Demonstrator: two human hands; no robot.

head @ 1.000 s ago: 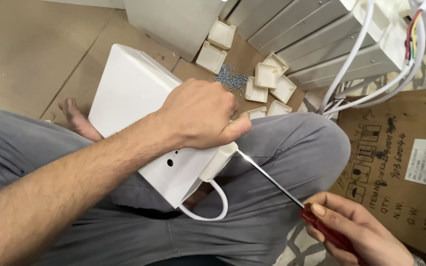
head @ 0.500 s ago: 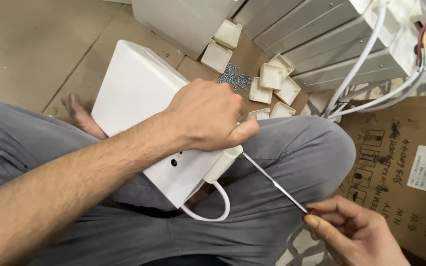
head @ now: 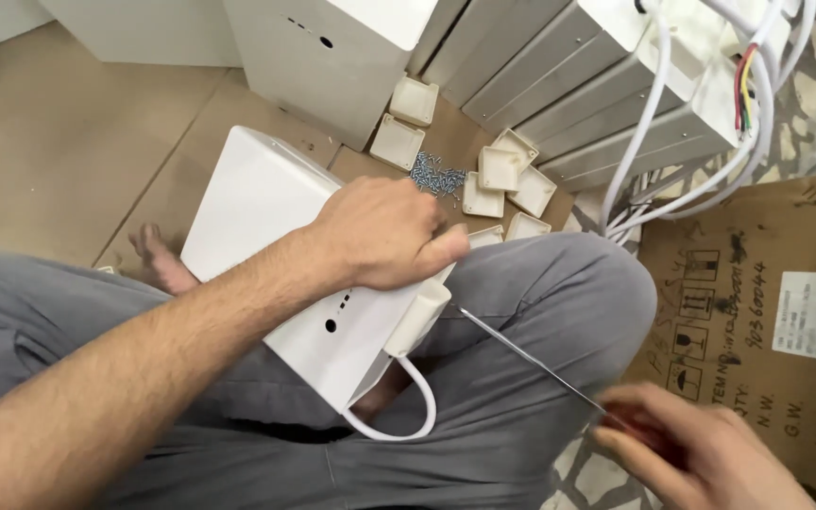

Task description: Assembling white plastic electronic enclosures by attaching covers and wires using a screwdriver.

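A white box-shaped casing point(head: 266, 217) rests tilted across my lap. My left hand point(head: 384, 231) presses down on its top edge, beside a small white cap point(head: 417, 316) fitted on the casing's side. A white cable point(head: 408, 416) loops out from under that cap. My right hand point(head: 701, 458), low at the right, grips the red handle of a screwdriver point(head: 531, 359). Its thin metal shaft points up-left and its tip sits just short of the cap.
Several small white square caps point(head: 502, 179) and a pile of small screws point(head: 436, 177) lie on the cardboard floor ahead. More white casings point(head: 332, 57) and grey metal units point(head: 569, 85) with white cables point(head: 654, 123) stand behind. A brown carton point(head: 757, 312) lies at right.
My right hand with the screwdriver has shifted slightly and looks blurred; the shaft tip stays near the cap. The view has tilted down a little. My left hand keeps holding the casing.
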